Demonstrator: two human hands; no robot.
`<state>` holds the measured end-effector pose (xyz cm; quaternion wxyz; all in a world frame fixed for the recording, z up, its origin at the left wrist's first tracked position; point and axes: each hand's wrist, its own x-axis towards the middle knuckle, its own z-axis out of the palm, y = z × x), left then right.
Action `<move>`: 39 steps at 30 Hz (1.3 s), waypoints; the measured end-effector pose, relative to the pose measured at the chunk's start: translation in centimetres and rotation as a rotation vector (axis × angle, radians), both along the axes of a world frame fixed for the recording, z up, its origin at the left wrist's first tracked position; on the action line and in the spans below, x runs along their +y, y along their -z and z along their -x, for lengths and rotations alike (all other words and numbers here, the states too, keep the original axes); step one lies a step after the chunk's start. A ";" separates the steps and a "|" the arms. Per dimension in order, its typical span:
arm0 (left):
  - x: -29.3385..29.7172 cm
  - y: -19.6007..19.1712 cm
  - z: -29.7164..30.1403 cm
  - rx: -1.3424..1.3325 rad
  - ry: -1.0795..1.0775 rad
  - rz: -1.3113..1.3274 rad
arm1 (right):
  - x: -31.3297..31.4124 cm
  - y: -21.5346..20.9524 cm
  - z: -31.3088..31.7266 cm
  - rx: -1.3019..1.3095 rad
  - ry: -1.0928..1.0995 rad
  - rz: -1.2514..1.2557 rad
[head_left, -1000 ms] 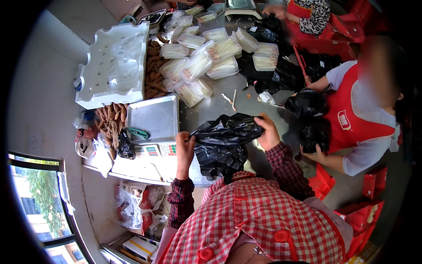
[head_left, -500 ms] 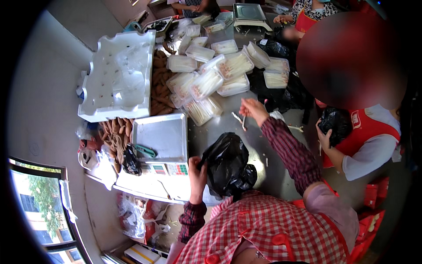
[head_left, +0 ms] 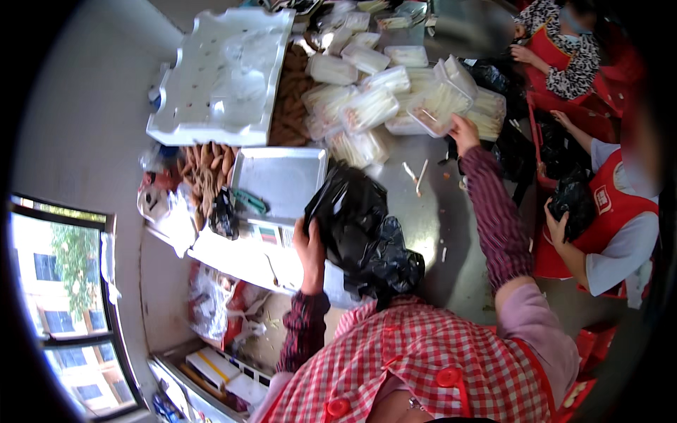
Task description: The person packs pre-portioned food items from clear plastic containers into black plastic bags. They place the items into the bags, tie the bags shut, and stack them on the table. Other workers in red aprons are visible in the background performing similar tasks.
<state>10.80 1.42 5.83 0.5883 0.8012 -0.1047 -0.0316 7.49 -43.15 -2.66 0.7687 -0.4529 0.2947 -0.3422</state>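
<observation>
My left hand (head_left: 310, 255) is closed on the left edge of a crumpled black plastic bag (head_left: 350, 218), which rests on the metal table against my front. My right arm stretches forward, and my right hand (head_left: 464, 134) grips the near corner of a clear plastic box (head_left: 438, 106) filled with slender white stalks with pinkish ends. This box is tilted on a heap of similar boxes. Part of my right fingers is hidden behind its rim. A few loose white stalks (head_left: 421, 178) lie on the table below that hand.
On the left stand a white foam crate (head_left: 218, 77), a scale with a metal tray (head_left: 278, 173) and a green-handled tool (head_left: 249, 200). Brown roots (head_left: 206, 168) lie beside them. At the right, a co-worker in a red apron (head_left: 599, 218) holds a black bag (head_left: 572, 208); another person stands farther back.
My right hand has gone from above the loose stalks forward and right to a box, which it now grips. My left hand stays on the bag. The view has shifted.
</observation>
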 end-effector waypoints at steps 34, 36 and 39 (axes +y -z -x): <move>-4.6 -0.8 10.8 0.226 0.575 0.263 | 25.4 -2.1 21.3 0.865 0.160 1.064; -4.6 -1.0 10.2 0.200 0.534 0.240 | 22.4 -0.5 22.3 1.117 0.207 1.178; -2.9 -1.0 8.4 0.240 0.418 0.256 | 19.0 -2.0 23.3 0.913 -0.334 0.477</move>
